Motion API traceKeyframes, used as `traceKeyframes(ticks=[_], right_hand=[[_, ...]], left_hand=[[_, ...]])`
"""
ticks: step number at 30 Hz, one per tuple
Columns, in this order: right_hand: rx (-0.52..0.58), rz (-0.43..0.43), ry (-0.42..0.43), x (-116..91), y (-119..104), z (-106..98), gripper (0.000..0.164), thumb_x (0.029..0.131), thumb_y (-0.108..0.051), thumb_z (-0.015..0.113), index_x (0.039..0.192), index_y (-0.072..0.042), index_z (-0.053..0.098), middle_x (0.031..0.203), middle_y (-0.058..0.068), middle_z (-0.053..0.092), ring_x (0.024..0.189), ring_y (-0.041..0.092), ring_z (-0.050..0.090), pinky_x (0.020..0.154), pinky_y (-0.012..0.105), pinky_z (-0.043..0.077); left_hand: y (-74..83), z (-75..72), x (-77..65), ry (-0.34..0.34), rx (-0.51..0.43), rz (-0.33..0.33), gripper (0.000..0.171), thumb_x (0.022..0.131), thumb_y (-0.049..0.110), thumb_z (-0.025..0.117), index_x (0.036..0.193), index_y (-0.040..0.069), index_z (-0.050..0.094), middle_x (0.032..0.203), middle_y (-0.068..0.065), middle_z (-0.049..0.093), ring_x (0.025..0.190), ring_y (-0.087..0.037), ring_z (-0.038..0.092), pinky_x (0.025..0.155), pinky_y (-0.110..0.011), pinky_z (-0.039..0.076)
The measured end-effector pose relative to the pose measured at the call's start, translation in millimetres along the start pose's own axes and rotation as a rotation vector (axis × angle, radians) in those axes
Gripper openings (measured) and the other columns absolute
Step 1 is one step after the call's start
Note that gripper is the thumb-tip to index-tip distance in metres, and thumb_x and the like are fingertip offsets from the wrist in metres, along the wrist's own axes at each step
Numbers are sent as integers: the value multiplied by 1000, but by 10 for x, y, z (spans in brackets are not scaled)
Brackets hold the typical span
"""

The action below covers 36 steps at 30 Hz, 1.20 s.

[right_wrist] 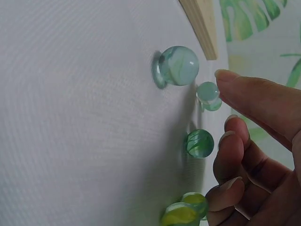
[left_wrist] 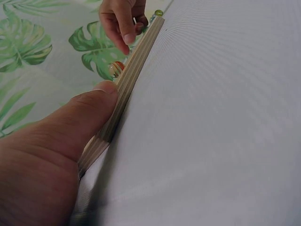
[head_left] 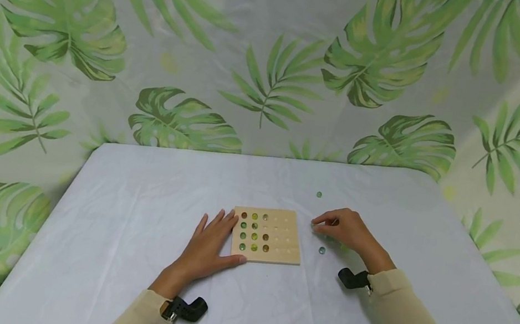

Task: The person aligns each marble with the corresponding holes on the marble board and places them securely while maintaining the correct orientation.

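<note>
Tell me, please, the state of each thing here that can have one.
Pale wooden rectangular board with round hollows: partly filled, two rightmost columns empty.
Coloured glass marbles on it: seated.
Bare left hand: spread, touching board.
Bare right hand: at round clear glass marble; grip unclear.
Round green glass marble: loose, farthest back.
Round blue-green glass marble: loose, right of board.
Green and yellow-green glass marbles near right hand: loose.

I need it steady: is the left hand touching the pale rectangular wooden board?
Touching: the left wrist view shows the left hand with its thumb against the side of the wooden board.
</note>
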State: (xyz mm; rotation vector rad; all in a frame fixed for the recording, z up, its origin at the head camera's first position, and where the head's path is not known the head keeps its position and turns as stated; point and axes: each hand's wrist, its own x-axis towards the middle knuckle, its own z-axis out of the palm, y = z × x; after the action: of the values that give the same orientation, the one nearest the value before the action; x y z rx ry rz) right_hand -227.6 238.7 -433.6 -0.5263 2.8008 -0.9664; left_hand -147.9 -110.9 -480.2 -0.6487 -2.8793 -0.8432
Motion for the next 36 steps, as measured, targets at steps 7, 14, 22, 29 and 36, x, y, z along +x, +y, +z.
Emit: traceKeyframes(ticks=[7, 14, 22, 29, 36], right_hand=[[-12, 13, 7, 8, 41, 7, 21, 83, -25, 77, 102, -17, 78, 95, 1, 71, 72, 14, 56, 59, 29, 47], [-31, 17, 14, 11, 67, 0, 23, 84, -24, 76, 104, -13, 76, 83, 0, 67, 66, 15, 51, 54, 30, 44], [-33, 38, 18, 14, 74, 18, 21, 85, -24, 75, 103, -13, 76, 75, -1, 61, 62, 17, 48, 53, 30, 43], [-33, 63, 24, 33, 81, 41, 20, 85, -25, 75, 102, -14, 76, 74, -1, 62, 61, 16, 49, 54, 29, 43], [-27, 51, 22, 28, 65, 41, 21, 85, -25, 74, 102, -13, 76, 73, 0, 62, 60, 16, 48, 53, 30, 42]], left_hand=[[-12, 15, 1, 1, -2, -3, 95, 81, 64, 64, 152, 10, 30, 157, -5, 26, 147, -25, 15, 118, -47, 0], [-6, 12, 3, -1, 2, -7, 95, 81, 63, 64, 152, 10, 30, 158, -5, 26, 147, -25, 15, 118, -47, 0], [-2, 5, -1, -5, 1, -5, 95, 82, 62, 65, 152, 9, 30, 158, -5, 25, 147, -25, 15, 118, -48, 0], [8, -12, 5, -7, 7, -4, 94, 82, 62, 65, 152, 9, 31, 157, -5, 26, 147, -26, 16, 118, -48, 1], [-2, -10, 1, -4, 5, -4, 94, 82, 62, 65, 152, 9, 30, 157, -5, 26, 147, -26, 16, 118, -48, 1]])
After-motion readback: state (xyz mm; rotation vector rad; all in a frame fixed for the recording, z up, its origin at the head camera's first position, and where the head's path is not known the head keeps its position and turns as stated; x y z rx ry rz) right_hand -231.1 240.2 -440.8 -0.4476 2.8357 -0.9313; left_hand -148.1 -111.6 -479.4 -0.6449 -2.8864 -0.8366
